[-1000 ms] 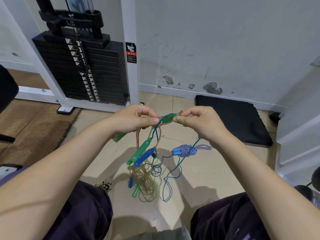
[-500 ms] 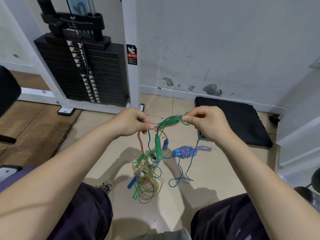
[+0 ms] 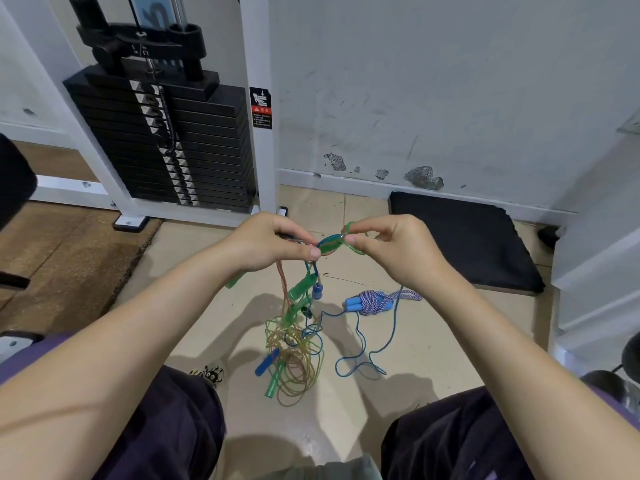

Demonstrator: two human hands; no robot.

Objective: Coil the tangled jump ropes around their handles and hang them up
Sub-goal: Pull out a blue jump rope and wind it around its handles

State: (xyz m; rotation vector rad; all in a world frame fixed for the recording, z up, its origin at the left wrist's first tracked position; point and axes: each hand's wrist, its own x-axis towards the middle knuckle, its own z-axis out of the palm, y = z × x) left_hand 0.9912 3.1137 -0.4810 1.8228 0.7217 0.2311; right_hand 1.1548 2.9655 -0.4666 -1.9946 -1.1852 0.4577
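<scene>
Your left hand (image 3: 266, 242) and your right hand (image 3: 398, 249) are both raised over the floor (image 3: 433, 341) and pinch the same knot of green and blue cord (image 3: 330, 244), close together. From there the tangled ropes (image 3: 294, 344) hang down to a loose pile between your knees. These cords look thin, light and soft, so I think they will slip and twist easily; it is better to hold a stiff part, such as the green handle (image 3: 303, 287), and wind the cord on it. One purple rope (image 3: 375, 301) already lies coiled near the black mat (image 3: 467, 244). Which cord belongs to which handle is hard to see inside the pile, and your left palm hides part of a green piece. No hook for hanging is visible.
</scene>
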